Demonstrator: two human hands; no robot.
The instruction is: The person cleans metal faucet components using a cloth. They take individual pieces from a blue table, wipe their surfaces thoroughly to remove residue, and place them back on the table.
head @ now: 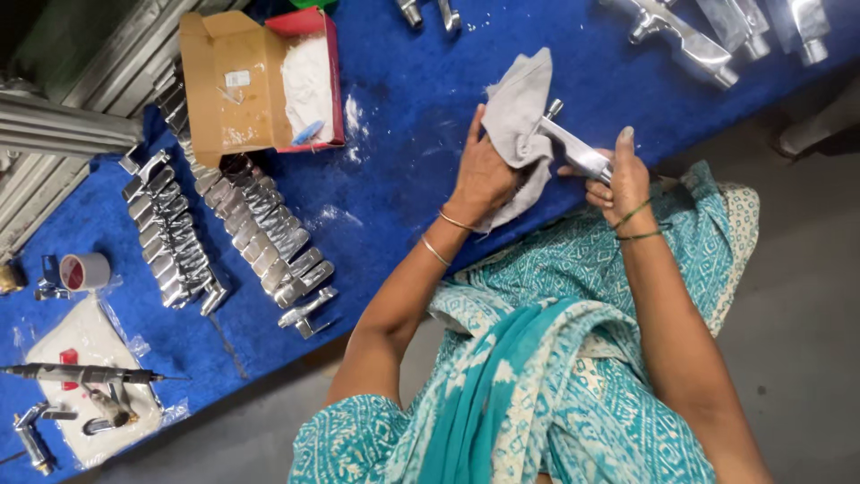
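Observation:
My left hand (pixel 484 175) grips a grey cloth (pixel 520 112) and presses it around one end of a shiny chrome tap part (pixel 578 152). My right hand (pixel 623 179) holds the other end of that metal part, thumb up along its side. Both hands hover above the near edge of the blue-covered table (pixel 403 116). The cloth hides part of the metal piece.
Two long rows of chrome tap parts (pixel 224 229) lie at left. An open cardboard box (pixel 255 81) with white powder stands behind them. More taps (pixel 690 40) lie at the far right. A tape roll (pixel 85 271), a screwdriver tool (pixel 81 375) and a white bag sit at far left.

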